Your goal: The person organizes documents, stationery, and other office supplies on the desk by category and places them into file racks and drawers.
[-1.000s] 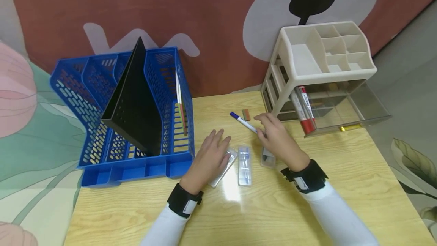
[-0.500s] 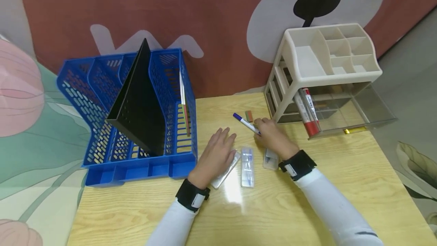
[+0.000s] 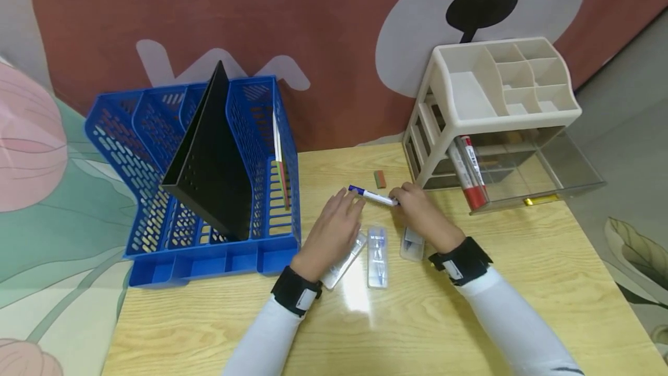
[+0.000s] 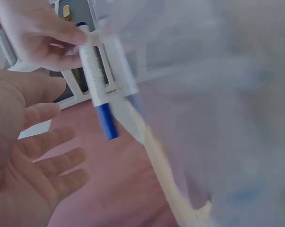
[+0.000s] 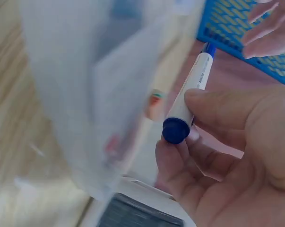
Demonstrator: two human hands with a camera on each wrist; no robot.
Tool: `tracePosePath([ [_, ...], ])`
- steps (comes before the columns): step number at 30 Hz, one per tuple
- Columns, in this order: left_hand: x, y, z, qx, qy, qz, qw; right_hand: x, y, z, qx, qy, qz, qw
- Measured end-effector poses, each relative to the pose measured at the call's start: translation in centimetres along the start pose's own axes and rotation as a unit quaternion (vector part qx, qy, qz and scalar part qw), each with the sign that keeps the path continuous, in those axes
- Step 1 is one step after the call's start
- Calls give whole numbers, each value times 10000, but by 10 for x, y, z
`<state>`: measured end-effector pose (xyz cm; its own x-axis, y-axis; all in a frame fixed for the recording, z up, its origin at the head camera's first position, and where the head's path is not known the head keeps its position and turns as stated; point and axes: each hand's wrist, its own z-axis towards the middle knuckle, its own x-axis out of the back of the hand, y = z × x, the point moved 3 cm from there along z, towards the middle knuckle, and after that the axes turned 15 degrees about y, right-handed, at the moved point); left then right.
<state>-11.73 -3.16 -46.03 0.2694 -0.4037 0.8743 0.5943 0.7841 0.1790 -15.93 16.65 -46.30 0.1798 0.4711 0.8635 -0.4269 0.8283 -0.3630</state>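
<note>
My right hand (image 3: 425, 213) pinches a white marker (image 3: 381, 197) with a blue cap between thumb and fingers, near the marker's blue end plug. The right wrist view shows the thumb (image 5: 218, 106) lying along the marker's barrel. My left hand (image 3: 331, 234) has its fingers spread loosely, fingertips near the blue cap in the head view. In the left wrist view, these fingers (image 4: 57, 161) are apart from the marker (image 4: 92, 71). Below the left palm lies a slim clear case (image 3: 344, 263), partly covered. A second clear case (image 3: 378, 257) is beside it.
A small clear box (image 3: 412, 248) sits by my right wrist, with a red-and-green eraser (image 3: 380, 179) farther back. A blue file rack (image 3: 211, 263) holding a black folder (image 3: 214, 161) stands left. At right, a white organizer (image 3: 464, 118) has an open drawer containing red-capped markers (image 3: 472, 176).
My right hand has taken hold of the marker. The marker has swung more level, its blue cap moving left and nearer my left fingers. The left hand has barely moved.
</note>
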Motion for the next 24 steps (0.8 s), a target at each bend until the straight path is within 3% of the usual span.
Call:
tracePosePath([
  [7,3,2,6,-516,190,331,9979,27,-18,-5,487,311,213,9981],
  [13,10,5,9,-975,591,301,9930,47,-28,-11,542,369,92,9978],
  [24,14,16,9,-1206,773,28,9897,62,-39,-21,898,387,156,9951],
])
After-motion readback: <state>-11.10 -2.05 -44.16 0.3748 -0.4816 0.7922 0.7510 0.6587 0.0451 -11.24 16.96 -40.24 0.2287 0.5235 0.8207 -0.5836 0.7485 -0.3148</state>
